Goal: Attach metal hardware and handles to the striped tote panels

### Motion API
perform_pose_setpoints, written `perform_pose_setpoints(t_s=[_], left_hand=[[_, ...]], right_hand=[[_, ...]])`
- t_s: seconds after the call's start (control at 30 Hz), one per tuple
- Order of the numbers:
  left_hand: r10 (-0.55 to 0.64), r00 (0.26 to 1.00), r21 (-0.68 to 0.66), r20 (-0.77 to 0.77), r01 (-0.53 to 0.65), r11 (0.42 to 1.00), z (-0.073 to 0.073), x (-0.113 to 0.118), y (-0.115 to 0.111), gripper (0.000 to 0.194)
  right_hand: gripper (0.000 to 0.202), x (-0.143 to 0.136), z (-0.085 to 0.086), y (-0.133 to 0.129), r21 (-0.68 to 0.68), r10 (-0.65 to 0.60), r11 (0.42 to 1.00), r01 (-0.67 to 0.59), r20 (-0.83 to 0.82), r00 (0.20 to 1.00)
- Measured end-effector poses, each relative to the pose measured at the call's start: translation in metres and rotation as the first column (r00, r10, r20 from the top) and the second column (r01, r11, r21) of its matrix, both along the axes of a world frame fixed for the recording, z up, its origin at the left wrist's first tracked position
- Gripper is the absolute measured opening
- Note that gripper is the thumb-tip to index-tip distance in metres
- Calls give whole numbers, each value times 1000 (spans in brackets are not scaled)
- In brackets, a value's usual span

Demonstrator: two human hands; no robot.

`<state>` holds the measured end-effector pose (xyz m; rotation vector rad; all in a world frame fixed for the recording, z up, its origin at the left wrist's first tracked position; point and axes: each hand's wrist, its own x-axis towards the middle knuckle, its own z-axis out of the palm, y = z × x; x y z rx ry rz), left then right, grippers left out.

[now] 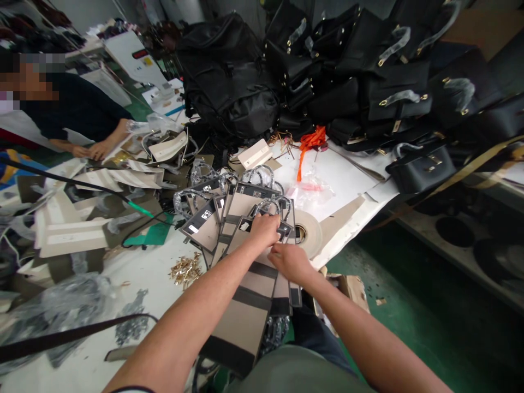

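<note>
A beige bag panel [250,323] with dark bands and a plastic-wrapped handle slopes from the table edge toward my lap. At its dark top edge, my left hand [266,229] is closed on the panel, close to the base of the handle. Just below and to the right, my right hand [290,263] is closed in a pinch; whatever is between its fingertips is hidden. More panels of the same kind, such as this one with white labels [202,224], overlap beneath and behind both hands. A heap of small gold metal fittings [186,269] lies left of my forearm.
A tape roll [308,233] lies right of my hands. Black bags [352,87] and a large black backpack [229,76] stand behind. Unfinished beige pieces [77,234] cover the left side. Another person [77,106] works at far left. Orange cloth [313,140] lies farther back.
</note>
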<state>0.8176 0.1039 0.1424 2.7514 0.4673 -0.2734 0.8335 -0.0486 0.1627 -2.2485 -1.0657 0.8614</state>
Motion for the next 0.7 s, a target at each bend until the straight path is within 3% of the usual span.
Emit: perform_pose_setpoints(t_s=[0.1,0.2,0.3,0.37,0.47,0.7], left_hand=[[-14,999,-25,36,15,1000,0,-1,2,18],[-22,998,-70,64,26,997,5,-3,9,13],[-19,994,-100,109,30,995,16,-10,21,13],[5,989,-94,151,9,996,26,-18,31,18],[1,982,-50,187,9,999,37,-34,47,27],[-217,969,65,118,211,975,40,-52,63,40]], right_hand=[[18,-20,9,-14,151,27,989,-1,-174,984],[20,-13,5,-28,198,-85,962,190,-445,891],[23,3,-3,-30,197,-133,936,292,-570,811],[25,8,-6,-21,213,-145,927,309,-556,818],[29,8,-11,0,208,-165,939,272,-422,891],[23,17,-21,44,144,-108,981,134,-175,979]])
